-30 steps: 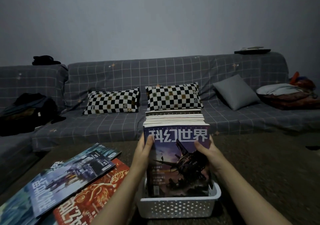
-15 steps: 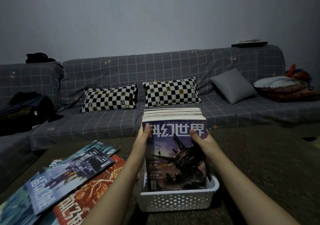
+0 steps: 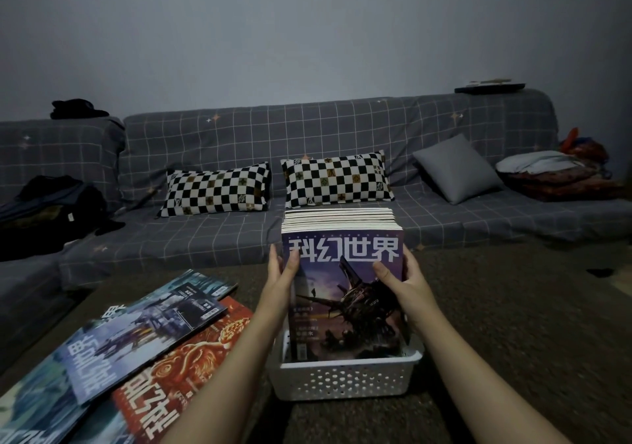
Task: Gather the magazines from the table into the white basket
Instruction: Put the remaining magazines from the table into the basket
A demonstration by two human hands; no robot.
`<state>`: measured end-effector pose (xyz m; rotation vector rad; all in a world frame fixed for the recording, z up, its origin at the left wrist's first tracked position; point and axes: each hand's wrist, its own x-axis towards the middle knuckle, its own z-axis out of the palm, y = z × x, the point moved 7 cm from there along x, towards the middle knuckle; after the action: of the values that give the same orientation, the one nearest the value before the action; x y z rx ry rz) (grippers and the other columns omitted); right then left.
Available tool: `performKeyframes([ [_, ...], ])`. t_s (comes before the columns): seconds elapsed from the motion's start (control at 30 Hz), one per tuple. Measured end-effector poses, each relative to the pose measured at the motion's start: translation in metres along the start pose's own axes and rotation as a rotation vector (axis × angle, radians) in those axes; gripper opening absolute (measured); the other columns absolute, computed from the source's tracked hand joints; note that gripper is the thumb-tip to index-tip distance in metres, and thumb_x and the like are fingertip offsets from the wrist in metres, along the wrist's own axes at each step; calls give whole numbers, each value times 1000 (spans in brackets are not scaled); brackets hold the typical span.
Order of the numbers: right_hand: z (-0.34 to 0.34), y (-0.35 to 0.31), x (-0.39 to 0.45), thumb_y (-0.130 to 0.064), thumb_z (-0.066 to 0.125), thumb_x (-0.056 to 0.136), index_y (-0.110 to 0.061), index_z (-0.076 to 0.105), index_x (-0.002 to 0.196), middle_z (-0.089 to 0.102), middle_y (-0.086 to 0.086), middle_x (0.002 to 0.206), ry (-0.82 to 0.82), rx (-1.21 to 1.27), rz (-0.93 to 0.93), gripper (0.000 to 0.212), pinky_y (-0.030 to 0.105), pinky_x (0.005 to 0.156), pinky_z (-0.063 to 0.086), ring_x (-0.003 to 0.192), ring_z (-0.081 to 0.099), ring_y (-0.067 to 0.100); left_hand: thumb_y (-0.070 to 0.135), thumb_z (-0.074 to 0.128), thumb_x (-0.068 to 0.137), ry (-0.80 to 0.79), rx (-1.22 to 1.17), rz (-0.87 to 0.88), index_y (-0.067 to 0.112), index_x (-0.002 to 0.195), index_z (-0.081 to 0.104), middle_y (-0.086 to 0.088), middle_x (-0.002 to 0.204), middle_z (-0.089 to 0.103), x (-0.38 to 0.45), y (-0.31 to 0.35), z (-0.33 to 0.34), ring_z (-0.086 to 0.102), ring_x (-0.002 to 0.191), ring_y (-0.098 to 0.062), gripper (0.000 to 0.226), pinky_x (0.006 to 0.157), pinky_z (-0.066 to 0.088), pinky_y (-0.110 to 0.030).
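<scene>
A thick upright stack of magazines [image 3: 342,224] stands on edge inside the white perforated plastic basket [image 3: 345,377], which sits on the dark bench [image 3: 513,341] in front of the person. The nearest magazine in the stack, a purple-covered issue with white characters and a dark spacecraft illustration [image 3: 345,293], faces the camera, its lower edge down inside the basket.

The left hand [image 3: 282,272] grips the left edge of this stack, thumb laid across the front cover and the other fingers curled round the side. The right hand [image 3: 403,279] grips the right edge in the same manner, thumb on the cover and fingers wrapped behind. Both hands are closed on the stack; neither is free.

To the left, on the same bench, several loose magazines lie flat and overlapping: a blue-covered magazine with a pale illustration [image 3: 136,344] on top, a red-orange magazine with an ornate pattern [image 3: 191,368] partly beneath it, and a teal-covered magazine [image 3: 201,282] at the far end. These are well apart from the basket.

Behind the bench runs a grey sofa with a white grid-patterned cover [image 3: 307,135]. On its seat rest two black-and-white chequered cushions [image 3: 219,190] and a plain grey cushion [image 3: 458,169]. Dark clothing [image 3: 44,211] lies on the left section.
</scene>
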<state>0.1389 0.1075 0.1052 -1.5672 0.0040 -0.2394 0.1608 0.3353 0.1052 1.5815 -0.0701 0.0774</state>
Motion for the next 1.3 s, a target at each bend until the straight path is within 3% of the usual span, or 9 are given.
performKeyframes([
  [0.13, -1, -5, -27, -41, 73, 69, -25, 24, 144, 36, 4, 147, 153, 49, -68, 91, 37, 103, 38, 127, 41, 17, 71, 37, 78, 64, 88, 20, 43, 148, -1, 2, 160, 10, -20, 1, -3, 17, 144, -32, 84, 112, 21, -55],
  [0.27, 4, -11, -66, -30, 70, 79, -25, 32, 137, 42, 3, 130, 305, 13, -155, 70, 32, 94, 43, 115, 46, 16, 62, 32, 89, 121, 171, 76, 38, 149, 4, 2, 159, 13, -47, 3, -9, 19, 144, -27, 71, 111, 24, -48],
  [0.47, 59, -14, -110, -19, 63, 87, -23, 59, 105, 63, -3, 101, 53, 42, -140, 19, 15, 69, 51, 88, 61, 3, 41, 36, 99, 201, 152, 117, 24, 146, 29, 2, 148, 36, -99, 5, -26, 38, 129, -13, 51, 94, 33, -23],
  [0.57, 93, -9, -131, -10, 60, 88, -13, 62, 105, 66, -2, 97, -61, 45, -108, 17, 27, 80, 52, 87, 62, 9, 36, 37, 100, 253, 139, 107, 25, 135, 44, 12, 127, 47, -125, -6, -50, 42, 110, -1, 38, 76, 34, -9],
  [0.67, 131, 6, -149, -9, 59, 89, -11, 64, 107, 66, -1, 101, -184, 24, -84, 19, 26, 85, 49, 86, 61, 3, 36, 39, 100, 304, 213, 55, 30, 121, 53, 17, 113, 54, -146, -28, -80, 47, 106, -4, 26, 79, 36, -15],
  [0.8, 184, 47, -164, -13, 58, 90, -11, 62, 115, 65, 3, 110, -333, -11, 48, 26, 25, 89, 47, 98, 61, 11, 26, 43, 99, 387, 491, -1, 15, 124, 59, -4, 128, 58, -159, -61, -132, 51, 119, -19, 32, 96, 36, -27],
  [0.93, 218, 87, -166, -21, 56, 92, -14, 55, 128, 61, 3, 120, -396, -25, 207, 37, 25, 94, 48, 111, 58, 14, 32, 38, 100, 349, 714, -44, 14, 125, 60, -8, 133, 57, -156, -87, -167, 48, 127, -26, 38, 109, 32, -48],
  [1.1, 248, 124, -163, -22, 54, 93, -10, 45, 135, 58, 8, 127, -402, 50, 415, 45, 25, 93, 47, 101, 60, 11, 42, 27, 101, 236, 1007, -127, 17, 145, 36, -4, 157, 24, -141, -117, -191, 11, 147, -16, 51, 119, -2, -38],
  [1.3, 272, 128, -141, -22, 53, 92, -8, 58, 122, 66, 10, 114, -405, 75, 496, 33, 41, 101, 45, 105, 61, 22, 49, 20, 99, 270, 1184, -118, 23, 144, 38, 0, 154, 33, -139, -116, -197, 21, 145, -12, 55, 116, -11, -42],
])
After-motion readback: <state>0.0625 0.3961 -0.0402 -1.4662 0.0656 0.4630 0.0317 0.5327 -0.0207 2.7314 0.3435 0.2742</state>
